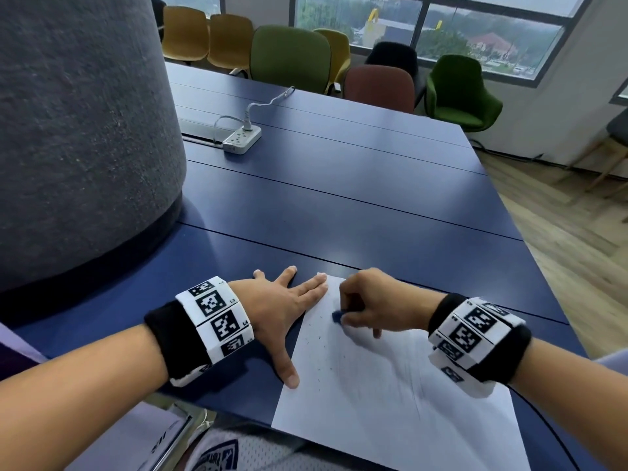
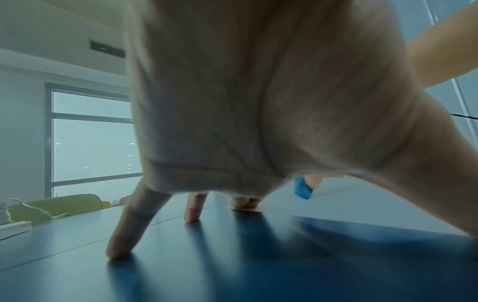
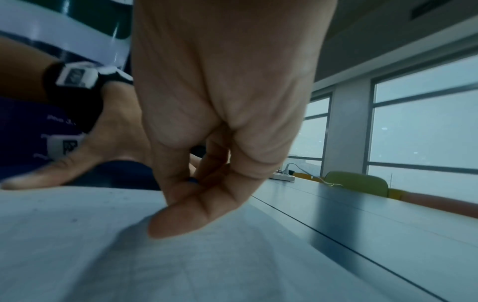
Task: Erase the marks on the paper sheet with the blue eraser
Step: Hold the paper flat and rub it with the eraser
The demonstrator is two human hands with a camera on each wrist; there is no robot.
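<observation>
A: Hands first. Right hand (image 1: 370, 302)?

B: Fingers curled, pinching the blue eraser (image 1: 337, 316) at their tips. Eraser tip is down against the paper sheet (image 1: 384, 396), near the sheet's far left corner. In the right wrist view only a dark sliver of the eraser (image 3: 192, 180) shows between thumb and fingers; the little finger reaches down to the sheet.

A: Left hand (image 1: 289, 307)?

B: Spread flat, fingers straight and splayed. Thumb tip sits at the sheet's left edge; the fingertips nearest the sheet reach its far left corner. The other fingers land on the bare table (image 1: 356, 205). Left wrist view confirms it: fingertips (image 2: 117, 248) planted on the dark blue top, the eraser (image 2: 302, 189) visible beyond the palm.

A: The sheet itself?

B: White, lying flat at the table's near edge, turned at a slant. Small dark specks (image 1: 317, 348) scattered along its left part, below the eraser. Faint grey smudging toward the sheet's middle; I cannot make out any distinct marks there.

A: Further out from the sheet?

B: A white power strip (image 1: 242, 137) with a cable, well beyond the sheet on the table. A large grey felt-covered column (image 1: 85, 130) rises to the sheet's far left. Chairs (image 1: 289, 54) in yellow, green, brown and black line the table's far side, below windows.
</observation>
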